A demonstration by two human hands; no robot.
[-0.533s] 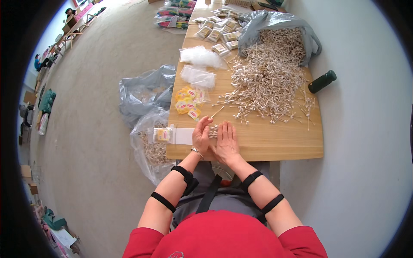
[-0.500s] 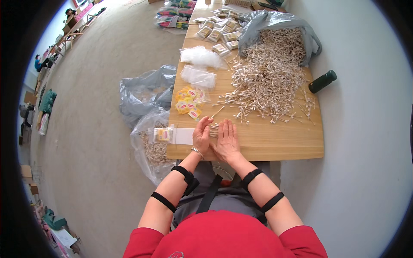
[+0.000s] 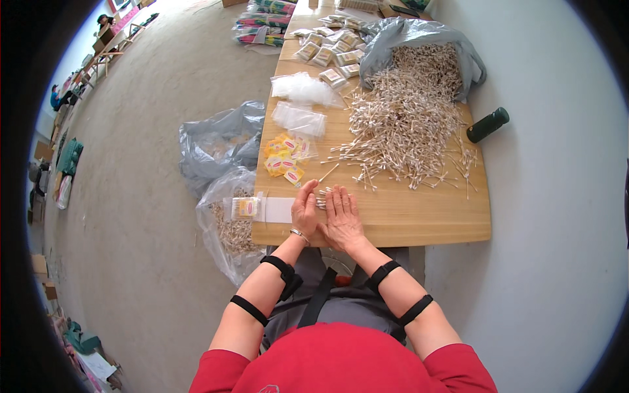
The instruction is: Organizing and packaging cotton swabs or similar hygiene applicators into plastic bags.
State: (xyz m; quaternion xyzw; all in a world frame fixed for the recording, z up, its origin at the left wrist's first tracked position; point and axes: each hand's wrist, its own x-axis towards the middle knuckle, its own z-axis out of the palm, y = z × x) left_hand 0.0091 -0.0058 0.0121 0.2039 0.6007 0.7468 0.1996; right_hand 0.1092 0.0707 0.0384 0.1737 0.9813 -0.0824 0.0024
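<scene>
While two hands [image 3: 303, 211] flank swabs [image 3: 322, 198], one packet [image 3: 246, 208] lies left, one bottle [image 3: 488, 124] right.

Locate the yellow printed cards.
In the head view, the yellow printed cards lie on the left side of the wooden table, between the clear plastic bags and the left hand.

Bright, soft lt; faint shadows; fisheye edges bent, blk corners.

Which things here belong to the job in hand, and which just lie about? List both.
Apparently in the job:
- swabs between left hand and right hand
- swab pile
- yellow cards
- clear bags
- swab-filled packets

Apparently lying about:
- dark green bottle
- colourful wrapped bundles
</scene>
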